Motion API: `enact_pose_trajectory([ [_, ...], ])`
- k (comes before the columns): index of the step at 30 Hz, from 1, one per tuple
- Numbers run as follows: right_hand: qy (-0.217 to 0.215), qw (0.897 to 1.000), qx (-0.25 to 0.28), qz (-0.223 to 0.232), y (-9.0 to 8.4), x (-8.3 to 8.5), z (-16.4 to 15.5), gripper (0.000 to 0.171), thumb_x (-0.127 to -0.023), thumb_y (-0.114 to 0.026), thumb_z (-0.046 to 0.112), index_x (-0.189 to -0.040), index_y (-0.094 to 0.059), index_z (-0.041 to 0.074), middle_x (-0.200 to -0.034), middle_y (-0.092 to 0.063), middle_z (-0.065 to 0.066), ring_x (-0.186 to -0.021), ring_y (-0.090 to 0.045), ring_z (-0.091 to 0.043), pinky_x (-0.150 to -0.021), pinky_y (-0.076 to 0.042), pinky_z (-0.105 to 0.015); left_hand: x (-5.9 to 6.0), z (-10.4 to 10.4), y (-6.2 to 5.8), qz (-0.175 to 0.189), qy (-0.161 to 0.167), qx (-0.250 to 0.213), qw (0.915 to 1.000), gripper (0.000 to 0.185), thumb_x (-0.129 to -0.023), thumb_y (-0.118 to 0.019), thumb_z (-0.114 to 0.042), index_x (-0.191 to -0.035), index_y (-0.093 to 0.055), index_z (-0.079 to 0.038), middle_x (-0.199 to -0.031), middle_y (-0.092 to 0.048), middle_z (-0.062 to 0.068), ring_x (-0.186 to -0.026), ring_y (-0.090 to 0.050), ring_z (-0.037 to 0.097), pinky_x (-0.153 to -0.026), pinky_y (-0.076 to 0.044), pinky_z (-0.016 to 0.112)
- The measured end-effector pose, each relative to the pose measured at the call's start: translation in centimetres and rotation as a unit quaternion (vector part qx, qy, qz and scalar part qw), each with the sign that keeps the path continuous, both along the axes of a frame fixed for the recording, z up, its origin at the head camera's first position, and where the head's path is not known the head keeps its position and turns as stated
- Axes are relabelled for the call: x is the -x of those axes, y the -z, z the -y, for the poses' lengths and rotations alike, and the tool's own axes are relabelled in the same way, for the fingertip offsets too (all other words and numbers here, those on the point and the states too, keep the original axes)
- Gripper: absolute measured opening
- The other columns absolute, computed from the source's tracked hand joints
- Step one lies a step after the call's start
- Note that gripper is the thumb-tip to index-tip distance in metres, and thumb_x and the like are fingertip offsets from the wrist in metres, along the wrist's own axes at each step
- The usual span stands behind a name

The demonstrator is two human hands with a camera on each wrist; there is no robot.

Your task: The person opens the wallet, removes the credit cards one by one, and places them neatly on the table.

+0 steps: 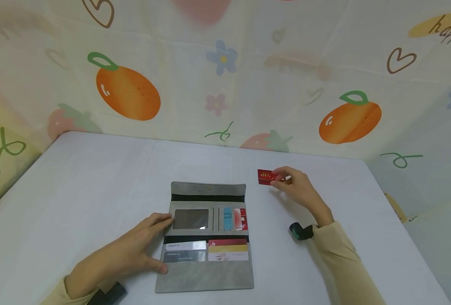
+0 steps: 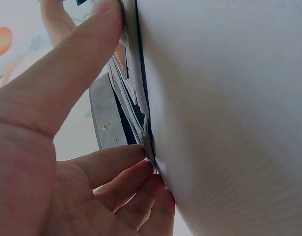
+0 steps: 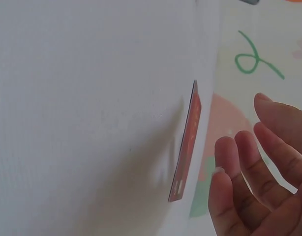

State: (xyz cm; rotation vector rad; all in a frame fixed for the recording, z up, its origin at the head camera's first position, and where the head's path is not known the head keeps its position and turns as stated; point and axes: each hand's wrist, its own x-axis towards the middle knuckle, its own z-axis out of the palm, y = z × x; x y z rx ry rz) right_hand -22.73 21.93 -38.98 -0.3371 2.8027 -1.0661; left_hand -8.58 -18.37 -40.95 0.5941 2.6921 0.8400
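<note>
A grey wallet [image 1: 206, 277] lies unfolded on the white table, with cards in its slots, a dark clear window [image 1: 190, 219] on its upper panel and a flap [image 1: 208, 188] at the far end. My left hand [image 1: 132, 245] rests along its left edge, thumb on the lower corner and fingers further up; the left wrist view shows the fingertips at the edge [image 2: 146, 142]. Beyond the wallet's right side is a red VIP card [image 1: 265, 176]. My right hand [image 1: 296, 184] reaches over its right end, fingers loosely bent; in the right wrist view they are apart from the card.
The white table [image 1: 107, 178] meets a printed cloth backdrop [image 1: 187, 84] at its far edge. Slots in the wallet hold a blue card [image 1: 228, 219], a red and yellow card [image 1: 228, 250] and several others. Each sleeve has a dark wrist device [image 1: 301, 231] at its cuff.
</note>
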Motion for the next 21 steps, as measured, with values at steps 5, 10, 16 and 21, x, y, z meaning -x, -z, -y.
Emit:
enact_pose_trajectory([
  [5, -0.015, 1.000, 0.006, -0.001, 0.0, -0.5, 0.6, 0.036, -0.094, -0.069, 0.022, -0.125, -0.062, 0.005, -0.107, -0.067, -0.015, -0.093, -0.064, -0.027, -0.076, -0.052, -0.028, 0.0, 0.0, 0.0, 0.007, -0.004, -0.002, 1.0000, 0.111, -0.061, -0.090, -0.048, -0.148, -0.042, 0.001, -0.151, -0.040, 0.015, -0.138, -0.041, 0.038, -0.108, -0.040, 0.059],
  [10, -0.031, 0.999, 0.009, -0.003, -0.1, -0.9, 1.2, 0.037, -0.093, -0.069, 0.022, -0.124, -0.062, 0.003, -0.106, -0.067, -0.015, -0.093, -0.063, -0.026, -0.076, -0.052, -0.029, -0.1, 0.0, 0.0, 0.006, -0.005, -0.001, 1.0000, 0.111, -0.061, -0.090, -0.049, -0.148, -0.042, 0.001, -0.151, -0.040, 0.014, -0.138, -0.041, 0.038, -0.108, -0.040, 0.059],
  [16, -0.051, 0.999, 0.011, -0.010, -0.3, -1.5, 1.9, 0.037, -0.093, -0.070, 0.022, -0.123, -0.063, 0.002, -0.107, -0.069, -0.015, -0.094, -0.065, -0.026, -0.079, -0.054, -0.033, -0.2, 0.0, -0.1, 0.011, -0.007, -0.002, 0.9999, 0.112, -0.061, -0.090, -0.050, -0.148, -0.042, 0.001, -0.152, -0.039, 0.014, -0.138, -0.040, 0.038, -0.108, -0.040, 0.060],
  [21, -0.057, 0.998, 0.009, 0.000, -0.5, -2.1, 2.4, 0.036, -0.092, -0.070, 0.022, -0.123, -0.063, 0.004, -0.109, -0.071, -0.010, -0.092, -0.066, -0.023, -0.079, -0.055, -0.032, -0.2, 0.0, 0.0, 0.009, -0.007, -0.001, 0.9999, 0.112, -0.061, -0.090, -0.050, -0.148, -0.041, 0.000, -0.151, -0.039, 0.014, -0.138, -0.041, 0.037, -0.108, -0.041, 0.059],
])
